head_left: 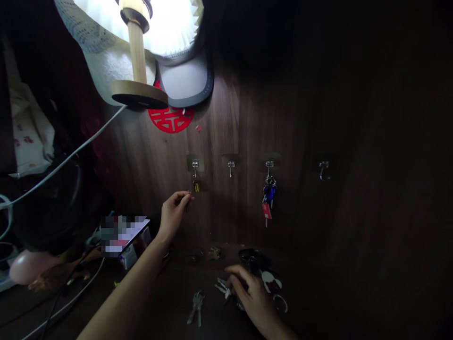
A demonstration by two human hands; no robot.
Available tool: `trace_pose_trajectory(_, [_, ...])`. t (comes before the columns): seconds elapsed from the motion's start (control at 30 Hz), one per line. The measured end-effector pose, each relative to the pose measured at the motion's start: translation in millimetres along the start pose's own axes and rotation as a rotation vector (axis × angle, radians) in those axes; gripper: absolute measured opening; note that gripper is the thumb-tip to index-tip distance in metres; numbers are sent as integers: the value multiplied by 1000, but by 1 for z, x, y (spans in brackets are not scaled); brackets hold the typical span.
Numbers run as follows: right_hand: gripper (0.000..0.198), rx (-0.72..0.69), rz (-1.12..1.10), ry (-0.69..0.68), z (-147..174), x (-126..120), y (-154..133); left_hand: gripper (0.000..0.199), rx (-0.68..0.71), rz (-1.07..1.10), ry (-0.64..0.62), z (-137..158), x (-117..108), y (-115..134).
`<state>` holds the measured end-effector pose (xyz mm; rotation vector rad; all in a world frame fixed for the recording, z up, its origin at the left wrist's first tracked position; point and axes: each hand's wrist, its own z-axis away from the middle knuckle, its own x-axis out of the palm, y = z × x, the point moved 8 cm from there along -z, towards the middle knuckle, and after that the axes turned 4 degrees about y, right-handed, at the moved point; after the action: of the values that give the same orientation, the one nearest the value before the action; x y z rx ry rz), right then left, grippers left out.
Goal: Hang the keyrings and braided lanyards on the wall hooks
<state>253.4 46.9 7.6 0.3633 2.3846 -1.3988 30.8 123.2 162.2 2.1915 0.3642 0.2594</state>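
Observation:
My left hand (173,212) is raised near the wooden board, thumb and fingers pinched together. Something small and dark shows at its fingertips, too dim to name. Just above it, a small bunch with a yellow piece (197,186) hangs from the leftmost hook (195,165). Low over the dark surface, my right hand (253,295) has its fingers curled at a bunch of silver keys (223,288), whose blades stick out past the fingertips. Left of these lies another set of silver keys (196,307).
Keys with a blue piece (270,193) and a red tag (266,211) hang from the third hook. Two bare hooks (231,165) flank it. More keys (214,253), a dark object (253,259) and a ring (281,303) lie below. A lit lamp (138,52) is at upper left.

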Motion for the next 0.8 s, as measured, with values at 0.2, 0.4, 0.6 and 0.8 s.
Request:
trace_pose_trajectory(0.2, [21,-59,123,-16,2,0,-7,29,151,9,96,-23,9,22])
trace_pose_trajectory(0.4, [21,-75,173,-42,3,1,-8,25,285,-253,122,-38,17,34])
trace_pose_trajectory(0.6, [21,-90,172,-63,3,1,-13,25,320,-395,141,-43,19,29])
trace_pose_trajectory(0.8, [21,-114,186,-49,2,0,-17,29,273,-327,110,-35,22,14])
